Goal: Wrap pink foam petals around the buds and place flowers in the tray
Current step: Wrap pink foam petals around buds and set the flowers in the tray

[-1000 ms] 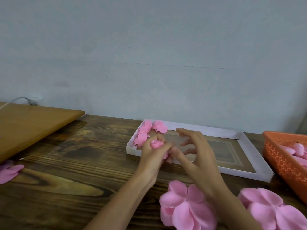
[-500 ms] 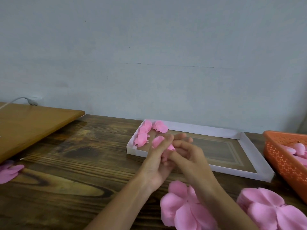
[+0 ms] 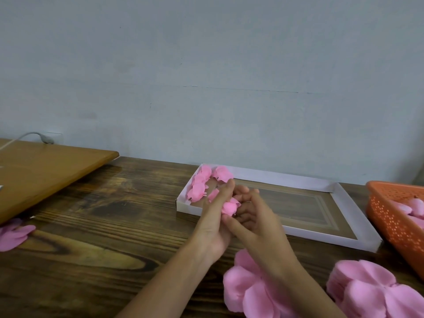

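A second ago my right hand (image 3: 259,223) hovered with its fingers spread over the bud. Now it has closed in, and its fingers curl round the flower (image 3: 230,206) from the right. My left hand (image 3: 215,222) has straightened its fingers up along the other side, and it pinches the pink foam between them and the thumb. So both hands grasp the flower, pressing the petal on, just above the near left corner of the tray (image 3: 309,180). I judge the wrap nearly done, with only the setting down left. The finished flowers (image 3: 202,182) lie in the tray's far left corner, where this one should go. Loose petals (image 3: 250,292) wait on the surface (image 3: 103,226) below my wrists.
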Action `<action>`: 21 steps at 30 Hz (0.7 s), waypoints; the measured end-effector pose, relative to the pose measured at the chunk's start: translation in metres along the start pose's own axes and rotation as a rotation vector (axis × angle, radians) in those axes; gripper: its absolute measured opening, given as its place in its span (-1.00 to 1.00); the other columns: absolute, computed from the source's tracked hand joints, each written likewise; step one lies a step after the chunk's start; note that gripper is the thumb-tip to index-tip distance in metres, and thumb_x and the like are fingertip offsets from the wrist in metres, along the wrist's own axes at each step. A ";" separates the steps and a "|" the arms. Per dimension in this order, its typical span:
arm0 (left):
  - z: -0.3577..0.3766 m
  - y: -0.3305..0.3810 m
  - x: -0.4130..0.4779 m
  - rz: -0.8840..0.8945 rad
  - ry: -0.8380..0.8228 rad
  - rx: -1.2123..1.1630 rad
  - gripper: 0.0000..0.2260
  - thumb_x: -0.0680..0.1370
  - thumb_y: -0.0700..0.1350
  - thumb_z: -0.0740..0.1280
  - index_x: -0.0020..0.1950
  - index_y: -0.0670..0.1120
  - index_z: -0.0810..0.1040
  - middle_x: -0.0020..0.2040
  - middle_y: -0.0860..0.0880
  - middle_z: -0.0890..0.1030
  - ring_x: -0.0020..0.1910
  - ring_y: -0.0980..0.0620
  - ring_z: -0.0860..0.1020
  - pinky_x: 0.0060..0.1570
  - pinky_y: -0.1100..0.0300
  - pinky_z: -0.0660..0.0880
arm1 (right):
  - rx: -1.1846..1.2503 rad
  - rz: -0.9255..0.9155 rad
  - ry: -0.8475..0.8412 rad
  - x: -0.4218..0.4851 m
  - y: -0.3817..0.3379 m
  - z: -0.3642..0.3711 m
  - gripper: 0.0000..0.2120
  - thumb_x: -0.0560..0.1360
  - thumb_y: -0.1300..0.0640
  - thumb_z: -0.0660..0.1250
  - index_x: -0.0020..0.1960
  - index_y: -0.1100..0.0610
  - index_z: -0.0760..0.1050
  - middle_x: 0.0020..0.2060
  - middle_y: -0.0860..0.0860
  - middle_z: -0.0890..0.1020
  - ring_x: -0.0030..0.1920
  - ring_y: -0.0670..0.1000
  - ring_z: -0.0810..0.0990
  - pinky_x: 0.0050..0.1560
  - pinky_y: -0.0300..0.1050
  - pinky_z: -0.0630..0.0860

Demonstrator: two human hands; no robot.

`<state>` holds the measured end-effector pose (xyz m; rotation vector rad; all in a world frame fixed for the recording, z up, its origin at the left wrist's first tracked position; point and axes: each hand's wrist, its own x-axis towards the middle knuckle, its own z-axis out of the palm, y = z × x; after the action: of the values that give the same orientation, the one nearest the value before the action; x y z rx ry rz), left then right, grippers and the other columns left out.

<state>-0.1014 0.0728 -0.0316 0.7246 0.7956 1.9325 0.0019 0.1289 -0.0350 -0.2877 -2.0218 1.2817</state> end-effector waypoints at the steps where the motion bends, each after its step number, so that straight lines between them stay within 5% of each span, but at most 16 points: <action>1: 0.001 0.001 -0.001 0.011 -0.014 0.007 -0.54 0.20 0.29 0.68 -0.17 -0.03 0.71 0.07 -0.15 0.73 -0.19 -0.02 0.69 -0.22 0.14 0.60 | -0.001 0.000 0.031 0.000 0.000 0.001 -0.70 0.45 -0.15 0.46 0.13 -0.10 0.53 -0.09 -0.04 0.73 -0.08 -0.01 0.72 -0.03 0.04 0.68; 6: 0.007 0.009 -0.009 0.037 -0.087 0.092 -0.65 0.36 0.37 0.54 -0.27 0.10 0.68 -0.09 0.07 0.74 0.08 -0.03 0.50 0.02 0.01 0.28 | 0.070 0.102 0.012 -0.001 -0.007 0.001 -0.75 0.49 -0.21 0.35 -0.02 -0.06 0.63 -0.19 -0.04 0.72 -0.19 -0.09 0.67 -0.11 0.00 0.59; 9: 0.007 0.008 -0.009 0.051 -0.116 0.117 -0.64 0.38 0.38 0.52 -0.28 0.11 0.64 -0.12 0.07 0.72 0.12 -0.03 0.42 -0.02 0.03 0.25 | 0.032 0.125 -0.013 0.001 -0.011 0.000 -0.76 0.52 -0.11 0.30 -0.14 0.02 0.62 -0.28 -0.07 0.68 -0.26 -0.12 0.60 -0.19 -0.11 0.51; 15: -0.002 0.003 -0.002 0.052 -0.167 0.013 -0.52 0.37 0.42 0.50 -0.02 0.04 0.65 -0.02 -0.03 0.69 0.23 -0.10 0.64 -0.27 0.09 0.29 | 0.140 0.185 0.017 0.006 -0.016 -0.003 -0.75 0.50 -0.04 0.23 -0.21 0.01 0.63 -0.31 0.00 0.63 -0.30 -0.07 0.55 -0.27 -0.14 0.49; 21: -0.012 0.003 0.004 0.032 -0.210 -0.043 -0.36 0.45 0.29 0.48 0.40 -0.04 0.56 0.45 -0.33 0.51 -0.26 0.01 0.48 -0.36 0.11 0.28 | 0.428 0.390 0.090 0.018 -0.018 -0.005 -0.59 0.60 0.07 0.23 -0.32 0.10 0.72 -0.32 0.10 0.69 -0.41 0.00 0.54 -0.42 -0.17 0.46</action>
<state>-0.1138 0.0726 -0.0363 0.9013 0.6155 1.8592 -0.0046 0.1333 -0.0106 -0.5403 -1.6100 1.8655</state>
